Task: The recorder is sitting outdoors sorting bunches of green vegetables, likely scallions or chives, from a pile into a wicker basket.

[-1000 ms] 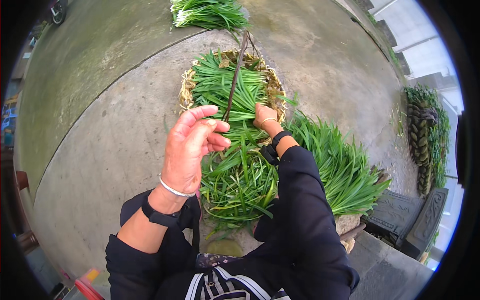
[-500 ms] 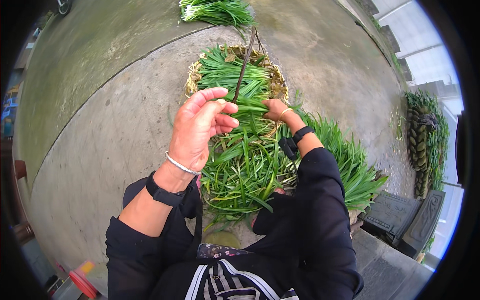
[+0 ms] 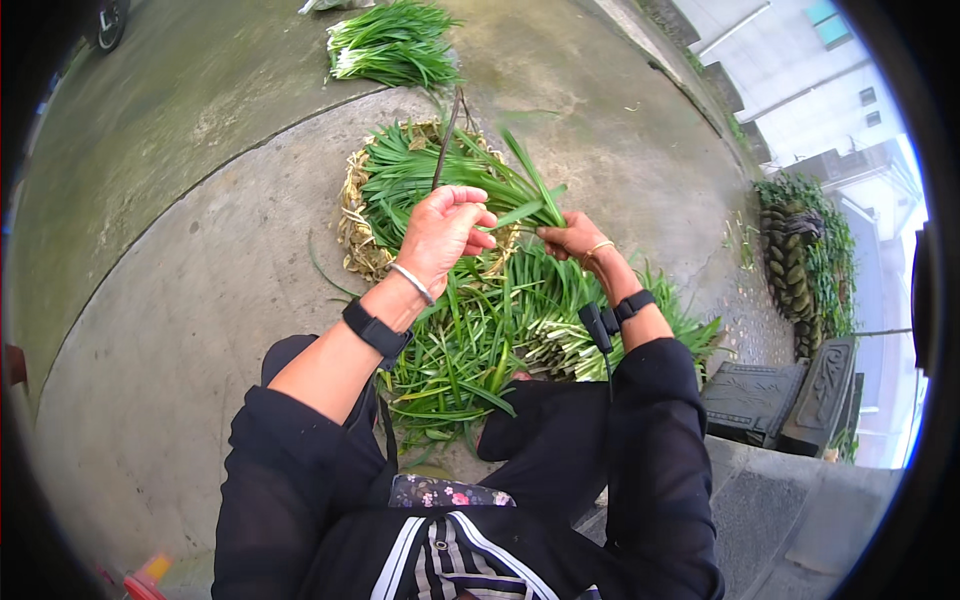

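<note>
My right hand (image 3: 575,238) is closed around the lower ends of a small bunch of garlic chives (image 3: 538,195), whose leaves point up and to the left. Left of it, my left hand (image 3: 440,235) hovers with fingers loosely bent and apart, and nothing shows in it. Beneath both hands lies a woven straw-coloured basket (image 3: 354,225) filled with long green leaves (image 3: 395,185). A thin dark handle (image 3: 448,140) rises from it, its lower part hidden behind my left hand. Loose leaves (image 3: 450,350) are heaped between the basket and my legs.
Chives with white stem ends (image 3: 575,348) lie in a pile to the right. Another chive pile (image 3: 395,45) sits on the concrete beyond the basket. Dark carved blocks (image 3: 755,395) and a plant-covered stack (image 3: 795,265) stand at the right. A motorcycle wheel (image 3: 110,25) shows far left.
My right hand has lifted the chive bunch up and away from the basket, toward the right. My left hand's fingers are more bent. The whole view has shifted.
</note>
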`<action>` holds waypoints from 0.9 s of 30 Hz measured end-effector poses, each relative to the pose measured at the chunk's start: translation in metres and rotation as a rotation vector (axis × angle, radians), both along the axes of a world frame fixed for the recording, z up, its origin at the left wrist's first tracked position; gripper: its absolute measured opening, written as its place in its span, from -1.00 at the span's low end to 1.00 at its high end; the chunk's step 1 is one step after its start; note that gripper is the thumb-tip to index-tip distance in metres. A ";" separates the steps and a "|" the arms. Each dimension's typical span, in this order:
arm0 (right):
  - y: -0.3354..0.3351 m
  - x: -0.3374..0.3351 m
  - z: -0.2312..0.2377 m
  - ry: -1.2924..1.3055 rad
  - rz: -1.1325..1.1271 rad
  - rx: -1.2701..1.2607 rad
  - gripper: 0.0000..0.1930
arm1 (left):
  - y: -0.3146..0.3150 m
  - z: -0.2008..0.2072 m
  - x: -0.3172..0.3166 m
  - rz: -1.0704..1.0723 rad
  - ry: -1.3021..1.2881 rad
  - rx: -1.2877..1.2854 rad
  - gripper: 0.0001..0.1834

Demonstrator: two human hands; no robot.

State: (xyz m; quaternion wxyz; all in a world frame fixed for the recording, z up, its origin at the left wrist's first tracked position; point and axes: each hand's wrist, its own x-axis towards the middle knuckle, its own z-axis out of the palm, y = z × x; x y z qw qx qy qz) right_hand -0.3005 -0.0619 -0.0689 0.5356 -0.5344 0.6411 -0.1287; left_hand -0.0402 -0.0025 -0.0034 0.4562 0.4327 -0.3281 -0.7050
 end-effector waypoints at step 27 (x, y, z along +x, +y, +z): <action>0.087 -0.005 0.051 -1.196 -0.458 -0.196 -0.84 | 0.012 -0.026 0.004 -0.209 -0.331 0.044 -0.76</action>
